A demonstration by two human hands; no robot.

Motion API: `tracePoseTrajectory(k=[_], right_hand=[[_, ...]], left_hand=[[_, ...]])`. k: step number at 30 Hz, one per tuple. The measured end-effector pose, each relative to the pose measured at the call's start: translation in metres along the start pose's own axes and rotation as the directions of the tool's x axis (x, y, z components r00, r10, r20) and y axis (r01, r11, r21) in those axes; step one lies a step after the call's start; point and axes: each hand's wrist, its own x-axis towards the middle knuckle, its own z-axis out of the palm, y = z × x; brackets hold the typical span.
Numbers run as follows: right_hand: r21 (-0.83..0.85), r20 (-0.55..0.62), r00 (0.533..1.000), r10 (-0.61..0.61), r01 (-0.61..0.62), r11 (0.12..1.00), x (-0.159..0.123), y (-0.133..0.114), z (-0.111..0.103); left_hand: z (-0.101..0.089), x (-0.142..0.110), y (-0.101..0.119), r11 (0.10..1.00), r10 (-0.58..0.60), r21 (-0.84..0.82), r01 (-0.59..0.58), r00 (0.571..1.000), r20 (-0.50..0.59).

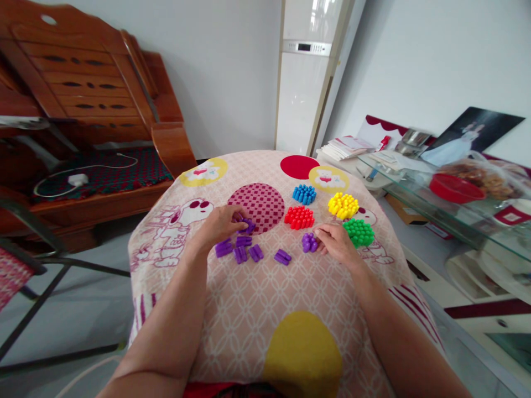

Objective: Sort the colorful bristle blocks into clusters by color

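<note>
My left hand (222, 223) rests on the patterned cloth (257, 298), its fingers curled over loose purple pegs (245, 224). More loose purple pegs (243, 250) lie scattered just below it, and one pair (282, 256) sits further right. My right hand (337, 242) has its fingers bent, pinching at a small standing cluster of purple pegs (308, 242). Beyond are standing clusters of red pegs (299, 217), blue pegs (304, 194), yellow pegs (343, 205) and green pegs (359, 232), the green one right beside my right hand.
A wooden bench (95, 110) with a white cable stands at the left, and a dark metal chair frame (25, 265) nearer. A tall white appliance (305, 77) is behind. At the right a glass shelf (448, 210) carries a red bowl (455, 188), papers and a photo.
</note>
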Motion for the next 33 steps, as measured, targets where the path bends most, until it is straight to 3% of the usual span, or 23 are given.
tracePoseTrajectory(k=[4,6,9,11,18,21,26,30,33], right_hand=[[0.005,-0.002,1.000,0.018,-0.018,1.000,0.001,0.002,0.001],[-0.030,-0.073,0.997,-0.009,0.007,1.000,0.002,0.001,0.000],[-0.125,-0.254,0.956,-0.144,0.116,0.985,-0.001,-0.004,-0.003],[-0.154,-0.291,0.924,-0.247,0.210,0.966,-0.006,-0.012,-0.003],[-0.101,-0.079,0.920,-0.383,0.375,0.921,-0.019,-0.037,0.008],[-0.114,-0.123,0.925,-0.359,0.346,0.931,-0.018,-0.035,0.005],[-0.276,-0.333,0.900,-0.281,0.192,0.942,-0.008,-0.022,-0.008],[-0.437,-0.356,0.912,-0.203,0.029,0.899,-0.001,-0.012,-0.006],[-0.468,-0.326,0.930,-0.169,-0.003,0.884,0.000,-0.007,-0.002]], left_hand=[[0.014,0.002,0.026,0.977,0.098,-0.189,-0.104,0.994,-0.037],[0.029,0.003,0.043,0.950,0.154,-0.266,-0.161,0.987,-0.049],[0.054,0.002,0.069,0.909,0.220,-0.347,-0.232,0.973,-0.075],[0.066,0.000,0.083,0.889,0.259,-0.368,-0.272,0.962,-0.085],[0.081,-0.007,0.105,0.861,0.287,-0.392,-0.324,0.946,-0.149],[0.081,-0.007,0.105,0.836,0.287,-0.435,-0.334,0.943,-0.172],[0.076,-0.003,0.094,0.871,0.267,-0.377,-0.315,0.948,-0.175],[0.071,-0.003,0.083,0.908,0.300,-0.293,-0.298,0.953,-0.040],[0.068,-0.004,0.077,0.924,0.313,-0.260,-0.282,0.946,0.084]])
